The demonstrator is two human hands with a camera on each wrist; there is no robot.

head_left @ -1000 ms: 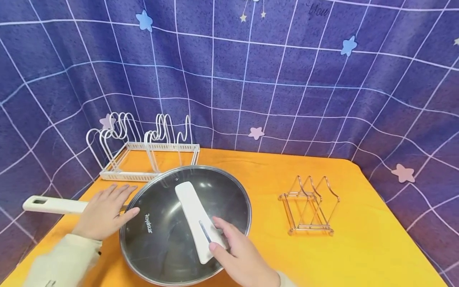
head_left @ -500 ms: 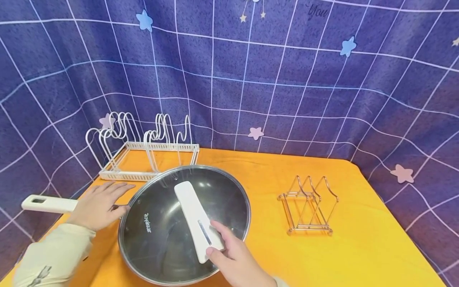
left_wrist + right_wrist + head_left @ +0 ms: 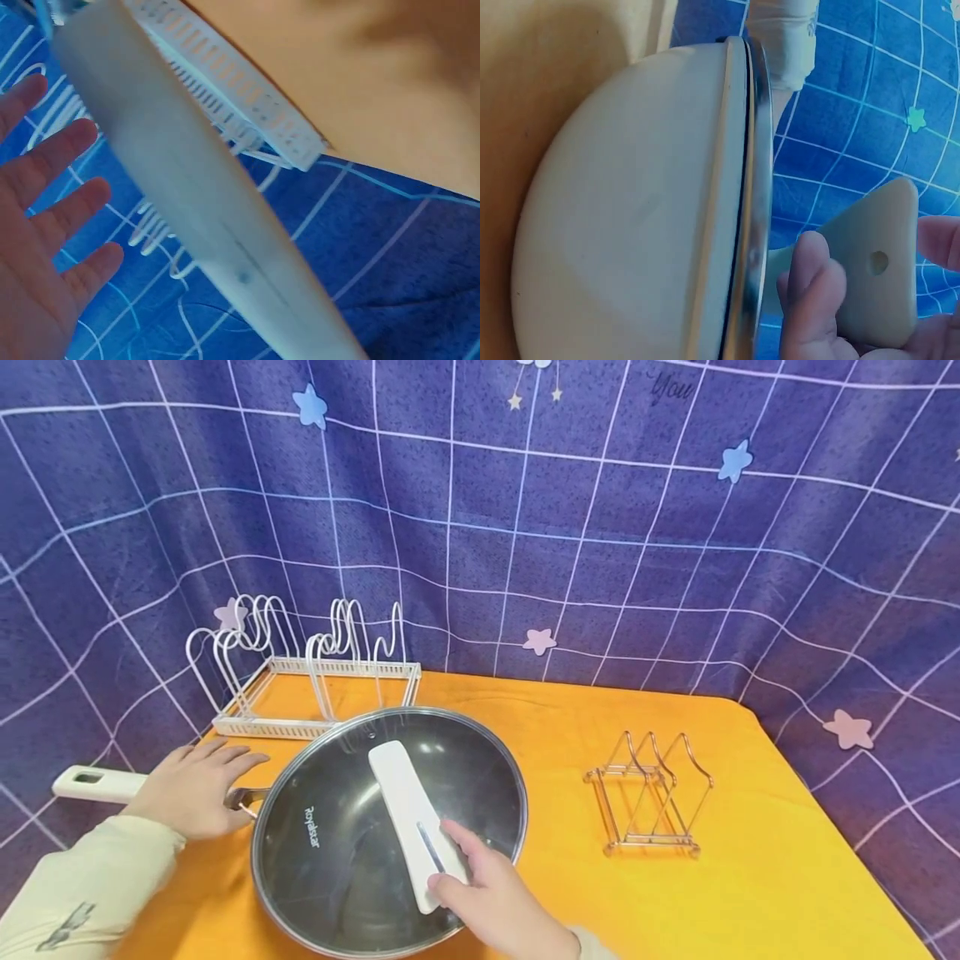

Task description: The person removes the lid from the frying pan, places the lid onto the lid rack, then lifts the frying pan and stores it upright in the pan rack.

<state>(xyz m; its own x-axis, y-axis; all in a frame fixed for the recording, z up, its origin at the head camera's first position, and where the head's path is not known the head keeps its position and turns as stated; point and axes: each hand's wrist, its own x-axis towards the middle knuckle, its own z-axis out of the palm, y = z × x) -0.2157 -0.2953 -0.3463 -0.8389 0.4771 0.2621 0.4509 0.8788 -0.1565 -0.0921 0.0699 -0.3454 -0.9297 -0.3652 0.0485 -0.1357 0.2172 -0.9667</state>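
A white wok stands on the orange cloth, covered by a dark glass lid with "Royalstar" lettering. Its long white handle points left. Over that handle, close to its metal joint, is my left hand; the left wrist view shows its fingers spread and straight beside the handle. My right hand grips the near end of the lid's flat white handle, thumb on one side and fingers on the other. In the right wrist view the lid's metal rim sits against the wok's rim.
Behind the wok at left stands a white wire rack with looped dividers. A small copper-coloured wire rack is at the right of the orange-covered table. A blue curtain with a grid and stars hangs behind.
My left hand has drawn back leftward from the lid's edge along the wok handle, uncovering the metal joint. The right hand keeps its hold on the lid's handle; wok and lid stay in place.
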